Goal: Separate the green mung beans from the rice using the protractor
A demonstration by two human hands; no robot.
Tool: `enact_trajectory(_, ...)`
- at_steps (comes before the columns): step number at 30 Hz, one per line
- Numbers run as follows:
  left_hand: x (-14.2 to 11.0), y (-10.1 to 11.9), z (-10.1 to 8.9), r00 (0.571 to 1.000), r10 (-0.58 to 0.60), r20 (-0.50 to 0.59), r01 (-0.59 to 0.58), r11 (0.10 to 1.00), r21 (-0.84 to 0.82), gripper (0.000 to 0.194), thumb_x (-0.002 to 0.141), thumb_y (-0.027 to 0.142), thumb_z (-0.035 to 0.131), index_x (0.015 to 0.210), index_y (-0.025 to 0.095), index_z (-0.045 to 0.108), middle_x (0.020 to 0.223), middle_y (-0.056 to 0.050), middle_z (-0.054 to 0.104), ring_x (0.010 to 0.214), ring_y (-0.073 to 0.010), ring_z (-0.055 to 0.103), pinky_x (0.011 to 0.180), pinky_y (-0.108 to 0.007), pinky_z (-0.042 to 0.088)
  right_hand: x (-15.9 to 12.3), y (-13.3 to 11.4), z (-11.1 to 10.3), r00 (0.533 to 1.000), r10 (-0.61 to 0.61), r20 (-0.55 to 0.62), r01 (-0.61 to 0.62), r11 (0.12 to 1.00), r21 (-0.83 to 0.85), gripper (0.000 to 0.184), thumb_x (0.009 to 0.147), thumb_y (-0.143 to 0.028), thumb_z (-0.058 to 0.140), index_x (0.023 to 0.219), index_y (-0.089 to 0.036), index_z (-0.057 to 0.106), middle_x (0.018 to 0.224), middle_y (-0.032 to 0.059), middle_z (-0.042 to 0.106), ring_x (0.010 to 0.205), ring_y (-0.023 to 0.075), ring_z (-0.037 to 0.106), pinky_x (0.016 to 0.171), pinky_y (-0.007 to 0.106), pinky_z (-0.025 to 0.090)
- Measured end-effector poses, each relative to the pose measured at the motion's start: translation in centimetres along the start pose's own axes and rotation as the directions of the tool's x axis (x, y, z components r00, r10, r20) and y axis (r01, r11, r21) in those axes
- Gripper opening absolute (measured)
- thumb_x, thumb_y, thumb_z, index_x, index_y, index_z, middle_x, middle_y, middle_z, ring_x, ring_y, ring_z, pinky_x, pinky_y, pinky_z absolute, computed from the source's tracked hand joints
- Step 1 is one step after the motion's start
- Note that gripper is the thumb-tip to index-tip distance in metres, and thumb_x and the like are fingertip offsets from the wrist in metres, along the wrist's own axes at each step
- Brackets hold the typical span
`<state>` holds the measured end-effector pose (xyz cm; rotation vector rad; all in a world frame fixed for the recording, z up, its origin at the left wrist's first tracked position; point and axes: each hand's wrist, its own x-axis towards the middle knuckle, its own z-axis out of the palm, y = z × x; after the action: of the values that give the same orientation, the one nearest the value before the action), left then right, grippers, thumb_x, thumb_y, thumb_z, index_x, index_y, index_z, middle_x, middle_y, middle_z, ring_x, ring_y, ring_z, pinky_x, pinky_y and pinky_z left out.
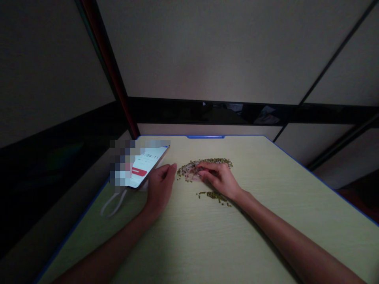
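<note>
My right hand [220, 179] reaches over a spread pile of small green and dark bean-like grains [217, 160]. Its thumb and forefinger are pinched together at the pile's near edge, and what sits between the tips is too small to make out. A pinkish, see-through patch [191, 175] lies among the grains by those fingertips. Nearer to me, a second, smaller group of greenish grains [217, 196] lies below the right wrist. My left hand [161, 185] rests on edge left of the pile, fingers curled in and thumb against them; the inside of that hand is hidden.
A lit phone [148, 165] showing a timer leans at the table's left, partly blurred, beside my left hand. A white cord loop [114, 203] lies in front of it. The pale table [189, 244] has blue edges and a blue handle [205, 137]. Cabinet panels [201, 59] stand behind.
</note>
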<state>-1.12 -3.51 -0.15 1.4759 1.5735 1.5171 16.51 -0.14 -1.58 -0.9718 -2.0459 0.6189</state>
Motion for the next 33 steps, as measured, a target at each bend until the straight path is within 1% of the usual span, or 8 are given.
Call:
enact_trajectory(4, 0.0, 0.0, 0.0, 1.000, -0.003, 0.001, 0.003, 1.000, 0.002, 0.036, 0.072, 0.032, 0.046, 0.042, 0.021, 0.029, 0.037, 0.008, 0.027, 0.036, -0.0074, 0.027, 0.038, -0.024, 0.021, 0.1, -0.1, -0.2, 0.999, -0.027, 0.043, 0.025, 0.999, 0.037, 0.024, 0.081, -0.022, 0.050, 0.097, -0.014, 0.066, 0.080, 0.0047, 0.068, 0.067, 0.0146, 0.059, 0.064, 0.024, 0.045)
enact_trajectory(10, -0.1, -0.1, 0.0, 1.000, -0.004, -0.001, 0.004, 1.000, 0.006, 0.036, 0.072, 0.032, 0.046, 0.043, 0.021, 0.029, 0.036, 0.008, 0.028, 0.035, -0.0075, 0.027, 0.038, -0.024, 0.021, 0.1, -0.3, -0.2, 0.987, -0.049, 0.154, 0.029, 0.991, 0.132, 0.026, 0.082, -0.024, 0.049, 0.100, -0.014, 0.065, 0.066, 0.0024, 0.062, 0.060, 0.0127, 0.054, 0.060, 0.023, 0.043)
enact_trajectory(15, 0.0, 0.0, -0.1, 1.000, -0.003, -0.004, 0.003, 1.000, 0.012, 0.036, 0.072, 0.032, 0.046, 0.042, 0.021, 0.030, 0.036, 0.008, 0.029, 0.035, -0.0078, 0.028, 0.038, -0.024, 0.022, 0.1, -0.7, -0.2, 0.968, -0.009, 0.251, -0.045, 0.977, 0.208, 0.027, 0.081, -0.026, 0.050, 0.098, -0.011, 0.064, 0.063, 0.0019, 0.058, 0.055, 0.0101, 0.047, 0.054, 0.021, 0.040)
enact_trajectory(18, 0.0, 0.0, -0.1, 1.000, 0.004, -0.002, -0.004, 1.000, 0.017, 0.036, 0.072, 0.031, 0.046, 0.042, 0.021, 0.030, 0.036, 0.008, 0.028, 0.035, -0.0080, 0.028, 0.038, -0.024, 0.022, 0.1, -1.2, -0.3, 0.951, 0.004, 0.308, -0.089, 0.961, 0.262, 0.024, 0.080, -0.025, 0.051, 0.094, -0.010, 0.065, 0.061, 0.0011, 0.056, 0.055, 0.0095, 0.046, 0.053, 0.020, 0.039)
enact_trajectory(22, -0.1, 0.1, 0.0, 1.000, 0.004, -0.004, -0.003, 1.000, 0.018, 0.036, 0.072, 0.030, 0.046, 0.042, 0.021, 0.030, 0.036, 0.007, 0.028, 0.035, -0.0081, 0.028, 0.039, -0.024, 0.022, -0.1, -1.5, -0.5, 0.926, -0.016, 0.378, -0.119, 0.936, 0.332, 0.021, 0.078, -0.023, 0.054, 0.090, -0.009, 0.065, 0.066, 0.0019, 0.058, 0.056, 0.0093, 0.048, 0.054, 0.020, 0.041)
enact_trajectory(28, -0.1, 0.1, 0.0, 1.000, -0.011, 0.000, 0.011, 1.000, 0.006, 0.036, 0.072, 0.031, 0.046, 0.042, 0.021, 0.029, 0.037, 0.008, 0.027, 0.036, -0.0081, 0.028, 0.039, -0.024, 0.022, -0.4, -1.1, -0.3, 0.881, -0.023, 0.473, -0.187, 0.900, 0.393, 0.026, 0.076, -0.030, 0.058, 0.089, -0.009, 0.066, 0.061, 0.0011, 0.056, 0.053, 0.0089, 0.048, 0.051, 0.021, 0.041)
enact_trajectory(30, 0.0, 0.1, 0.0, 1.000, -0.012, 0.002, 0.012, 1.000, 0.007, 0.036, 0.072, 0.031, 0.046, 0.042, 0.021, 0.029, 0.037, 0.008, 0.027, 0.036, -0.0081, 0.028, 0.039, -0.024, 0.022, -0.5, -1.2, -0.4, 0.855, -0.032, 0.518, -0.212, 0.889, 0.405, 0.027, 0.076, -0.031, 0.059, 0.089, -0.008, 0.066, 0.062, 0.0018, 0.056, 0.054, 0.0088, 0.048, 0.051, 0.020, 0.041)
enact_trajectory(33, -0.1, 0.1, 0.0, 1.000, -0.011, 0.003, 0.011, 1.000, 0.010, 0.036, 0.072, 0.031, 0.046, 0.043, 0.021, 0.029, 0.037, 0.008, 0.027, 0.037, -0.0080, 0.027, 0.039, -0.025, 0.021, -0.7, -1.8, -0.8, 0.802, -0.044, 0.595, -0.278, 0.856, 0.437, 0.028, 0.076, -0.033, 0.059, 0.085, -0.008, 0.066, 0.061, 0.0014, 0.055, 0.052, 0.0084, 0.048, 0.050, 0.020, 0.040)
